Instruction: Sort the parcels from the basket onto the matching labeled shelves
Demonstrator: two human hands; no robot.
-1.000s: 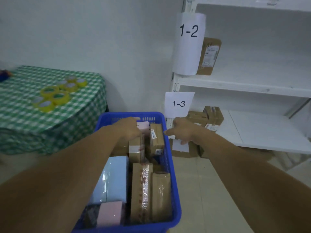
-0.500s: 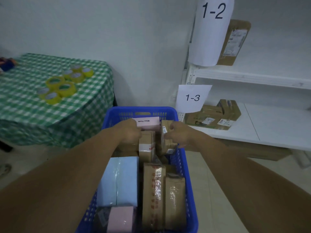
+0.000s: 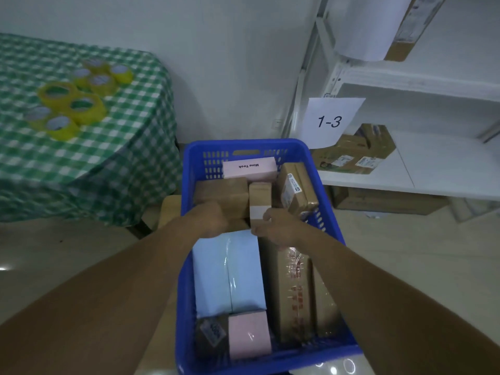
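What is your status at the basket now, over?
Right grip pinches narrow brown parcel in basket. Left grip at wide brown parcel, hold unclear. Labelled parcel close beside it.

A blue plastic basket (image 3: 189, 239), slotted and faintly glossy, holds matt brown cardboard parcels. Among them are a narrow cardboard parcel (image 3: 259, 194) banded with white paper, a long parcel (image 3: 293, 288) wrapped in shiny clear tape, a light-blue parcel (image 3: 230, 272) under glossy film and a smooth matt pink box (image 3: 250, 167). Glossy yellow tape rolls (image 3: 81, 104) sit on a green-and-white checked cloth (image 3: 121, 147). A white paper label (image 3: 331, 120) hangs on the white-painted metal shelf rack (image 3: 305, 85). The pale floor (image 3: 405, 253) shines.
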